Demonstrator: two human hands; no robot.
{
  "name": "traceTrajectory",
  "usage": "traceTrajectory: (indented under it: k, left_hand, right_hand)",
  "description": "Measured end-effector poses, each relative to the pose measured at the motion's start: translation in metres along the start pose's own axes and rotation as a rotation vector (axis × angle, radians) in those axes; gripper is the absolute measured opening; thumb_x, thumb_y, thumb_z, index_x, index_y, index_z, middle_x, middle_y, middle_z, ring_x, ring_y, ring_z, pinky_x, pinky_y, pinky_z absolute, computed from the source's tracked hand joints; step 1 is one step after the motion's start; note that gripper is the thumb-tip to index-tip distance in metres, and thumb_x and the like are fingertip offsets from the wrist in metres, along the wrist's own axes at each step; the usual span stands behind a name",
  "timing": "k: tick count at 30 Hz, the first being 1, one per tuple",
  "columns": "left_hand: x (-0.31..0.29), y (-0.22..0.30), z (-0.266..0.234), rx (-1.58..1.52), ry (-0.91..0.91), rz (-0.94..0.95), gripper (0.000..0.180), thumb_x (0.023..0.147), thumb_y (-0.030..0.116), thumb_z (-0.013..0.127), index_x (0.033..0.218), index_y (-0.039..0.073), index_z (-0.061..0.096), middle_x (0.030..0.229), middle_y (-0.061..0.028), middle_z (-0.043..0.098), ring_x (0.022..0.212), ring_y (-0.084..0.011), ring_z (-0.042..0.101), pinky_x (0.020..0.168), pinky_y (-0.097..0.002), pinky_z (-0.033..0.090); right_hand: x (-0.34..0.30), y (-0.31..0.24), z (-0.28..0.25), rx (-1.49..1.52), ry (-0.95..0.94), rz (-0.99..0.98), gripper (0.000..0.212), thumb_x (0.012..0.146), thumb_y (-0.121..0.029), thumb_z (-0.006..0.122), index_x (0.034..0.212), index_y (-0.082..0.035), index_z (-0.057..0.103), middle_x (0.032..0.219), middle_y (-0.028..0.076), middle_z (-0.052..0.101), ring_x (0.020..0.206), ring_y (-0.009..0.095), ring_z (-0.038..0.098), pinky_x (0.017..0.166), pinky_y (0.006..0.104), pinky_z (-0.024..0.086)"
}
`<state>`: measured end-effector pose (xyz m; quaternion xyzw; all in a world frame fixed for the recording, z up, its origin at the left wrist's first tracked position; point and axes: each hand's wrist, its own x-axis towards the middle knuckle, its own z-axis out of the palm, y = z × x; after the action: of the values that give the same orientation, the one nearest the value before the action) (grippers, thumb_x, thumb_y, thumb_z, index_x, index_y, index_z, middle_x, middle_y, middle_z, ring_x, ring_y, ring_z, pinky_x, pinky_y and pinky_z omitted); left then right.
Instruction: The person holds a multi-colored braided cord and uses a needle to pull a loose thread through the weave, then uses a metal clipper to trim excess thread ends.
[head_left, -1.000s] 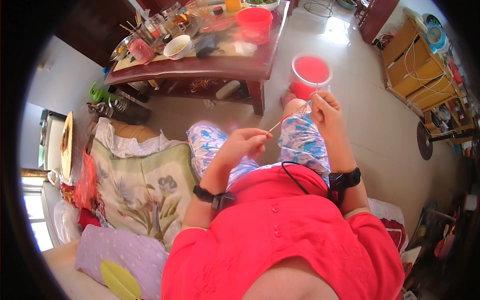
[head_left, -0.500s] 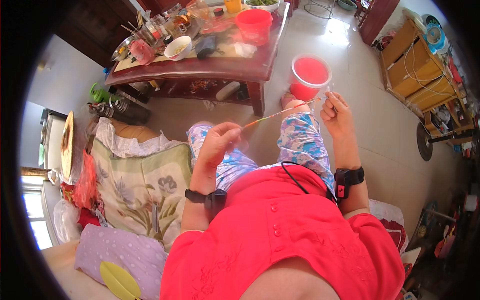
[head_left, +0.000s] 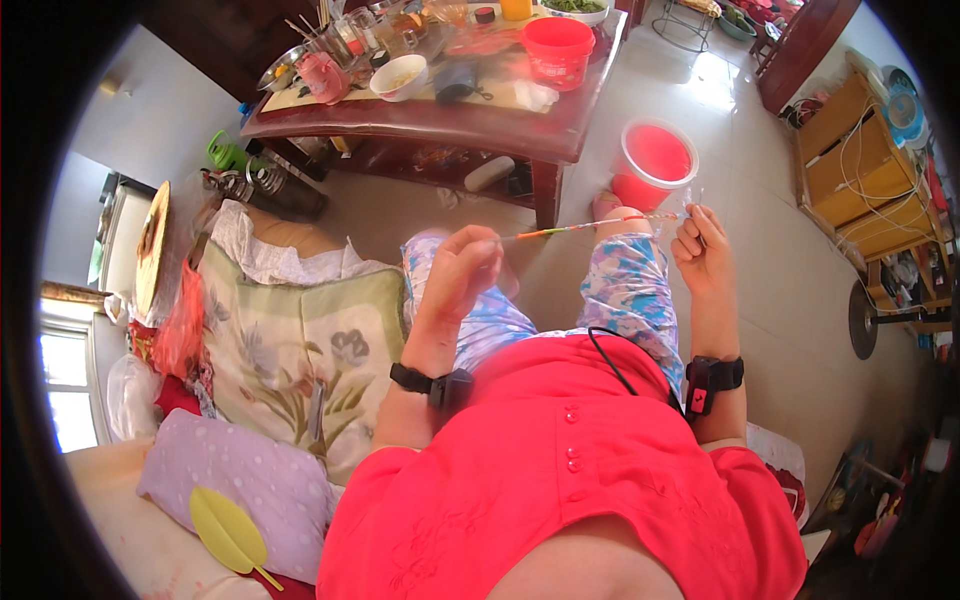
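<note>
A thin multicoloured strand (head_left: 575, 228), orange, green, white and red like a string of small beads or a braided cord, is stretched almost level above my knees. My left hand (head_left: 463, 272) is closed on its left end, the fingers slightly blurred. At the other end my right hand (head_left: 703, 250) pinches the strand, fingers curled, with a thin pale piece sticking up above the fingertips. Whether that piece is thread or a fine tool is too small to tell. Both wrists wear black straps with small devices.
A red bucket with a white rim (head_left: 660, 160) stands on the floor beyond my right knee. Ahead is a dark red table (head_left: 420, 128) bearing a white bowl (head_left: 399, 79), a red tub (head_left: 557, 55) and jars. To the left lie a flowered cushion (head_left: 300, 350) and purple pillow (head_left: 235, 470).
The view has turned slightly, so the surroundings sit further right. The strand has gone from sloping up to the right to nearly level. My left hand has risen a little; both hands keep their hold.
</note>
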<state>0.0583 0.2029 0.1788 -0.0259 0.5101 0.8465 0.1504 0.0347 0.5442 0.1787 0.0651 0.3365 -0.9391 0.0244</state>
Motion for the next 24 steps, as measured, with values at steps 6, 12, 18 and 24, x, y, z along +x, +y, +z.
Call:
traceTrajectory:
  k: [6,12,18,24]
  left_hand:
    - [0.001,-0.003,0.001,-0.105,0.046,0.062,0.006,0.083,0.008,0.057,0.086,0.004,0.059,0.072,-0.0031,0.057,0.061,-0.0097,0.053,0.050,-0.0206,0.040]
    - [0.000,-0.004,-0.004,-0.237,0.056,0.112,0.008,0.083,0.007,0.056,0.090,0.002,0.058,0.081,-0.0078,0.058,0.064,-0.0124,0.054,0.051,-0.0215,0.041]
    - [-0.002,0.004,0.005,-0.368,0.086,0.169,0.009,0.084,0.006,0.055,0.092,0.003,0.058,0.094,-0.0098,0.057,0.067,-0.0120,0.053,0.050,-0.0219,0.041]
    - [0.000,0.002,0.001,-0.524,0.023,0.175,0.011,0.084,0.004,0.054,0.094,0.007,0.058,0.086,-0.0061,0.057,0.058,-0.0092,0.047,0.046,-0.0209,0.037]
  right_hand:
    - [-0.002,0.002,0.000,-0.015,-0.028,-0.011,0.012,0.093,-0.010,0.048,0.095,-0.001,0.055,0.062,-0.001,0.038,0.048,0.006,0.032,0.043,0.0207,0.025]
    - [-0.004,0.005,0.006,-0.074,-0.072,-0.042,0.013,0.093,-0.009,0.048,0.098,-0.001,0.057,0.064,-0.001,0.040,0.050,0.006,0.033,0.044,0.0212,0.027]
    - [-0.005,0.005,-0.002,-0.142,-0.172,-0.043,0.011,0.092,-0.007,0.048,0.098,-0.003,0.057,0.065,0.001,0.042,0.051,0.007,0.034,0.046,0.0216,0.028]
    - [-0.001,0.012,-0.008,-0.138,-0.235,-0.004,0.012,0.090,-0.003,0.048,0.096,-0.003,0.059,0.064,0.002,0.047,0.050,0.008,0.035,0.046,0.0216,0.027]
